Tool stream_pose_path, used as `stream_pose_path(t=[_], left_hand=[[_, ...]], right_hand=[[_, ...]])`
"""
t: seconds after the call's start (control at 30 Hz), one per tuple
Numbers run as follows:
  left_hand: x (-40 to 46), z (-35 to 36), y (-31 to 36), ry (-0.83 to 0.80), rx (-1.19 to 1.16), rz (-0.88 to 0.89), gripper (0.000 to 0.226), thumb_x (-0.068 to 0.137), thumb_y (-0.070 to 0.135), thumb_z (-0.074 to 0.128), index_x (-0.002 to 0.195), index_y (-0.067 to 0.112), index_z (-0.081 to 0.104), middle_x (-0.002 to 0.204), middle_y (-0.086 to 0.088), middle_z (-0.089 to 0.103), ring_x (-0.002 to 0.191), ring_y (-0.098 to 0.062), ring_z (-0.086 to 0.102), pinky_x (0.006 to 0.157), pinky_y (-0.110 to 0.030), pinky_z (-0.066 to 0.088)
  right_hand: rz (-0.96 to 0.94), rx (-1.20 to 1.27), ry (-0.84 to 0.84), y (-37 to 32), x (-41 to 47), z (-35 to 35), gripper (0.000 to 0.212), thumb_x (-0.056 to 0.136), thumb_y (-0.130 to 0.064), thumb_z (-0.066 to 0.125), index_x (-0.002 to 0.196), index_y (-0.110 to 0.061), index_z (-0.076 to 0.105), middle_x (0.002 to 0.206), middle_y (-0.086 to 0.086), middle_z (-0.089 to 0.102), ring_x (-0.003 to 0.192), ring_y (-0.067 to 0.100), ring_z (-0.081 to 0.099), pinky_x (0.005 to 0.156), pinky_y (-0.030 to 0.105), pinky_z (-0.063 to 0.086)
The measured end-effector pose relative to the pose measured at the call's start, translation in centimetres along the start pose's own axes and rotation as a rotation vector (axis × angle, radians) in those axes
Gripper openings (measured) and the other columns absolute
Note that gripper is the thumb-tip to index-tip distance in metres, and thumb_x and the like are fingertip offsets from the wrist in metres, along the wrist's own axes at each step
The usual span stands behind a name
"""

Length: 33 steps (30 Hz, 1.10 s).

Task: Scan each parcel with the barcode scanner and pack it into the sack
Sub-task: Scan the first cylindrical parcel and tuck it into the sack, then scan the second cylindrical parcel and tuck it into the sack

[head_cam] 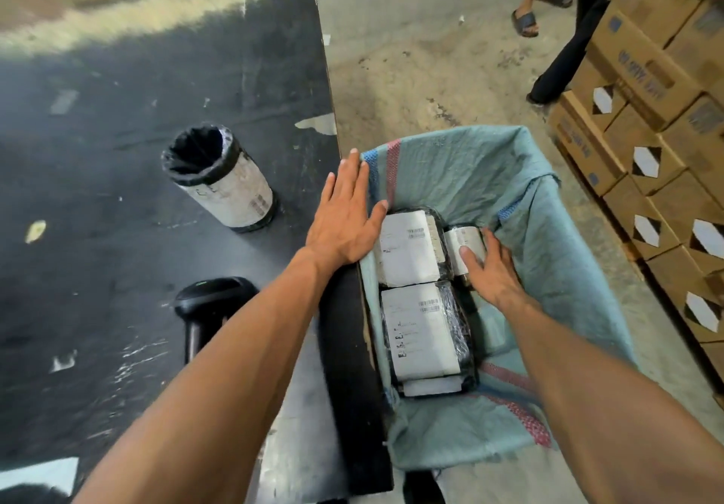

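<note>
An open green woven sack (548, 229) hangs beside the black table (117, 131). Inside it lie two flat black-wrapped parcels with white labels, one farther (407, 247) and one nearer (423, 335), plus a small labelled parcel (464, 239) to their right. My right hand (489, 268) lies flat with straight fingers on that small parcel, inside the sack. With its fingers spread flat, my left hand (346, 213) rests on the table edge at the sack's rim. A cylindrical parcel (223, 180) in black wrap with a white label stands on the table. The black barcode scanner (207, 299) lies under my left forearm.
Stacked cardboard boxes (646, 131) line the right side. Two people's legs (564, 25) stand on the concrete floor beyond the sack. Paper scraps dot the table top.
</note>
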<state>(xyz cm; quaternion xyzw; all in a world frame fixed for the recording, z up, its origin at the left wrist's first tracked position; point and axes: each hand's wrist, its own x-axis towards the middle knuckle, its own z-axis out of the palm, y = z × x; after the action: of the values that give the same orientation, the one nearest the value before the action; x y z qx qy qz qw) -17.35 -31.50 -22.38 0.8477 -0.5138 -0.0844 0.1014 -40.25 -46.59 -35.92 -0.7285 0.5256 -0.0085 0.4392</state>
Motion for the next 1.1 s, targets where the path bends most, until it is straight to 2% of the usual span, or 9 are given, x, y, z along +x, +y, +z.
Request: stream_pose_path(t=[0.2, 0.3, 0.4, 0.57, 0.67, 0.73, 0.9, 1.0, 1.1], left_hand=[[-0.6, -1.5, 0.3, -0.104, -0.027, 0.0, 0.075, 0.105, 0.048, 0.03, 0.16, 0.005, 0.003, 0.166, -0.013, -0.017, 0.154, -0.027, -0.012, 0.124, -0.042, -0.009], [-0.8, -3.3, 0.6, -0.203, 0.005, 0.032, 0.079, 0.104, 0.055, 0.032, 0.161, 0.009, 0.001, 0.165, -0.019, -0.016, 0.154, -0.033, -0.01, 0.123, -0.046, -0.007], [-1.7, -6.2, 0.4, -0.159, 0.124, 0.17, 0.078, 0.102, 0.054, 0.036, 0.16, 0.01, 0.007, 0.165, -0.023, 0.002, 0.154, -0.034, 0.004, 0.125, -0.048, -0.001], [-2.5, -11.4, -2.6, -0.037, 0.355, 0.407, 0.064, 0.097, 0.05, 0.048, 0.148, 0.012, 0.042, 0.147, -0.018, 0.045, 0.136, -0.033, 0.042, 0.118, -0.044, 0.02], [-2.7, -14.8, -5.2, -0.035, 0.434, 0.415, 0.065, 0.096, 0.054, 0.05, 0.147, 0.014, 0.044, 0.141, -0.012, 0.051, 0.133, -0.03, 0.047, 0.117, -0.045, 0.022], [-2.9, -16.6, -7.1, -0.039, 0.5, 0.404, 0.066, 0.095, 0.056, 0.051, 0.147, 0.016, 0.045, 0.138, -0.011, 0.053, 0.129, -0.03, 0.051, 0.115, -0.045, 0.025], [-4.2, -18.4, -10.6, -0.098, 0.625, 0.373, 0.068, 0.09, 0.062, 0.055, 0.143, 0.02, 0.05, 0.14, -0.005, 0.05, 0.136, -0.025, 0.041, 0.116, -0.054, 0.022], [-5.1, -18.8, -12.2, -0.083, 0.659, 0.419, 0.07, 0.083, 0.064, 0.063, 0.14, 0.024, 0.054, 0.141, -0.004, 0.048, 0.138, -0.023, 0.034, 0.11, -0.049, 0.033], [-5.9, -19.5, -13.8, -0.076, 0.695, 0.42, 0.073, 0.079, 0.061, 0.07, 0.141, 0.026, 0.053, 0.143, -0.004, 0.043, 0.138, -0.025, 0.031, 0.109, -0.046, 0.035]], right_hand=[[-0.098, 0.049, 0.065, -4.5, -6.0, -3.1, 0.076, 0.106, -0.061, 0.048, 0.169, -0.029, 0.02, 0.175, 0.011, 0.024, 0.16, 0.03, 0.026, 0.129, 0.048, 0.021], [-0.171, 0.015, 0.089, -6.2, -8.6, -4.5, 0.08, 0.102, -0.072, 0.044, 0.167, -0.035, 0.018, 0.175, 0.008, 0.022, 0.16, 0.029, 0.025, 0.128, 0.055, 0.024], [-0.224, -0.009, 0.113, -8.6, -10.7, -5.2, 0.084, 0.095, -0.083, 0.04, 0.165, -0.042, 0.019, 0.174, 0.006, 0.025, 0.157, 0.029, 0.034, 0.126, 0.059, 0.03], [-0.329, -0.074, 0.114, -14.3, -14.1, -3.6, 0.087, 0.09, -0.086, 0.041, 0.162, -0.037, 0.028, 0.167, 0.008, 0.034, 0.151, 0.029, 0.042, 0.123, 0.054, 0.035], [-0.42, -0.149, 0.082, -18.1, -16.4, -1.4, 0.07, 0.099, -0.071, 0.049, 0.157, -0.033, 0.037, 0.159, 0.006, 0.041, 0.144, 0.026, 0.049, 0.12, 0.047, 0.038], [-0.489, -0.207, 0.059, -20.5, -18.0, 0.4, 0.066, 0.098, -0.072, 0.048, 0.152, -0.034, 0.041, 0.154, 0.003, 0.044, 0.139, 0.024, 0.053, 0.118, 0.048, 0.041], [-0.576, -0.334, 0.006, -25.1, -21.5, 5.2, 0.061, 0.1, -0.073, 0.045, 0.149, -0.035, 0.043, 0.15, 0.0, 0.048, 0.137, 0.024, 0.053, 0.112, 0.043, 0.042], [-0.526, -0.364, -0.071, -26.5, -23.5, 8.2, 0.069, 0.094, -0.082, 0.042, 0.146, -0.038, 0.043, 0.137, 0.003, 0.055, 0.129, 0.028, 0.057, 0.11, 0.046, 0.044], [-0.458, -0.363, -0.124, -27.5, -25.2, 10.7, 0.081, 0.085, -0.089, 0.045, 0.149, -0.04, 0.037, 0.134, 0.01, 0.058, 0.129, 0.032, 0.057, 0.108, 0.047, 0.045]])
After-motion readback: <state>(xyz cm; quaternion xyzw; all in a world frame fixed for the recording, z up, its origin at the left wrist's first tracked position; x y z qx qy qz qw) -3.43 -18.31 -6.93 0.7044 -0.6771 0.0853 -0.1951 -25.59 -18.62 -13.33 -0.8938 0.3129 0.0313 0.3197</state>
